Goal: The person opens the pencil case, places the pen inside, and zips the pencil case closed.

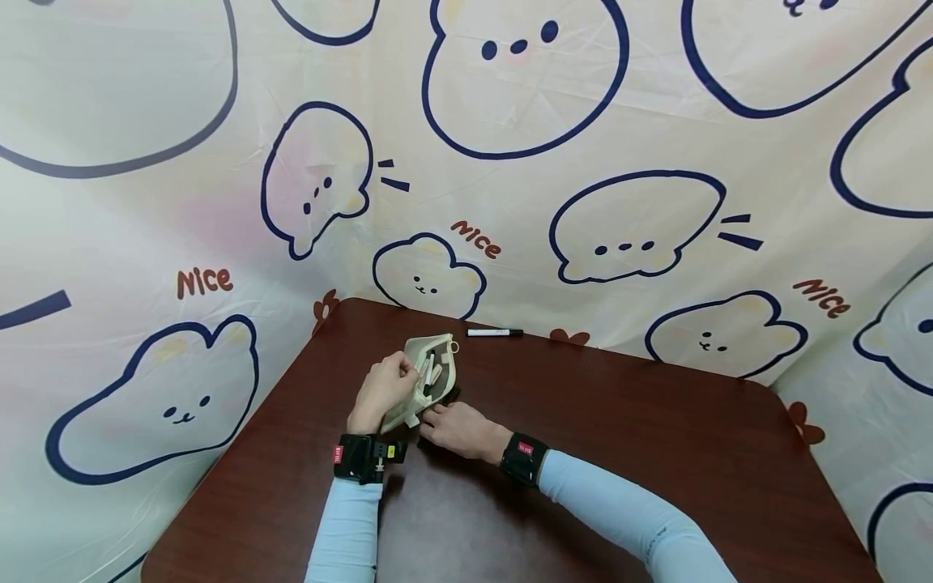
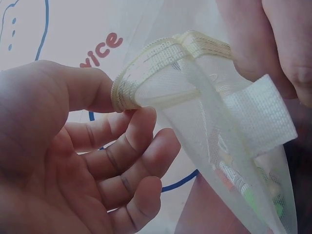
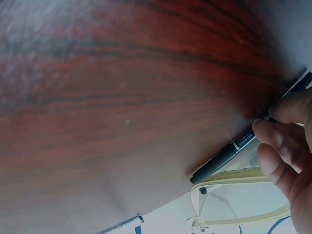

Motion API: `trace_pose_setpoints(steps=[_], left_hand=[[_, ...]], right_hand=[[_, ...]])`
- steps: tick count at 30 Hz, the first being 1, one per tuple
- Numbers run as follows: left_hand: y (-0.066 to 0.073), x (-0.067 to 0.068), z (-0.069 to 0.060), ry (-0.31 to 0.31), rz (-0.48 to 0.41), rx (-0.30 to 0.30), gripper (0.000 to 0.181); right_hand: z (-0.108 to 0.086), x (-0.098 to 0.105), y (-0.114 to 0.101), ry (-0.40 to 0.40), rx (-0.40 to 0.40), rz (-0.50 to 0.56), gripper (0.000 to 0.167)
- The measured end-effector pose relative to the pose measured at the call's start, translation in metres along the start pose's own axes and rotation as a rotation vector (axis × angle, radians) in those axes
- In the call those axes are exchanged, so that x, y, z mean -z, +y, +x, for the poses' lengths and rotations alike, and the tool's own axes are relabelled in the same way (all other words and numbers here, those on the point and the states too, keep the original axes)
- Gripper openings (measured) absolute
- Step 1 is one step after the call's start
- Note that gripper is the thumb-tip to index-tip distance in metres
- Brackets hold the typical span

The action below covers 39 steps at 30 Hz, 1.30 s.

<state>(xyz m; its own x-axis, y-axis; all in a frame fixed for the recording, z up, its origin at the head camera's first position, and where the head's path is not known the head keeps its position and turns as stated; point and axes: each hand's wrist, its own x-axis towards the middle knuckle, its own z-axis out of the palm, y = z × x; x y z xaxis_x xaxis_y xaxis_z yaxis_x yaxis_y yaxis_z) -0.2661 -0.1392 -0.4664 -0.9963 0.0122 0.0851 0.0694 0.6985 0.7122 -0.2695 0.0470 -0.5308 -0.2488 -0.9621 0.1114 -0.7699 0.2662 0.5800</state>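
My left hand [image 1: 384, 390] holds up a pale, see-through mesh pencil pouch [image 2: 209, 131], thumb and index finger pinching its zipper edge. The pouch's mouth gapes in the head view, showing several pens [image 1: 432, 372] inside. Coloured bits of its contents show faintly through the mesh in the left wrist view. My right hand [image 1: 462, 429] is close beside the pouch. In the right wrist view its thumb and index finger pinch a black marker pen [image 3: 219, 165] low over the brown table. Part of that pen is hidden behind the fingers.
A white marker with a black cap [image 1: 494, 332] lies near the table's back edge, behind the pouch. The dark brown table [image 1: 619, 453] runs up to a cream curtain [image 1: 510, 202] printed with cartoon bears, at the back and sides.
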Motion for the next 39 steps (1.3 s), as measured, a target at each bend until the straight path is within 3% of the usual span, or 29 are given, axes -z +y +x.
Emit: trace_pose_setpoints(steps=[17,39], left_hand=[[0.000,-0.001,0.002,0.001,-0.007,-0.003,0.008],[-0.001,-0.003,0.001,0.000,-0.012,-0.018,0.008]], right_hand=[[-0.015,0.004,0.017,-0.059,-0.020,0.055,0.003],[-0.030,0.012,0.040,-0.005,-0.083,0.063,0.007]])
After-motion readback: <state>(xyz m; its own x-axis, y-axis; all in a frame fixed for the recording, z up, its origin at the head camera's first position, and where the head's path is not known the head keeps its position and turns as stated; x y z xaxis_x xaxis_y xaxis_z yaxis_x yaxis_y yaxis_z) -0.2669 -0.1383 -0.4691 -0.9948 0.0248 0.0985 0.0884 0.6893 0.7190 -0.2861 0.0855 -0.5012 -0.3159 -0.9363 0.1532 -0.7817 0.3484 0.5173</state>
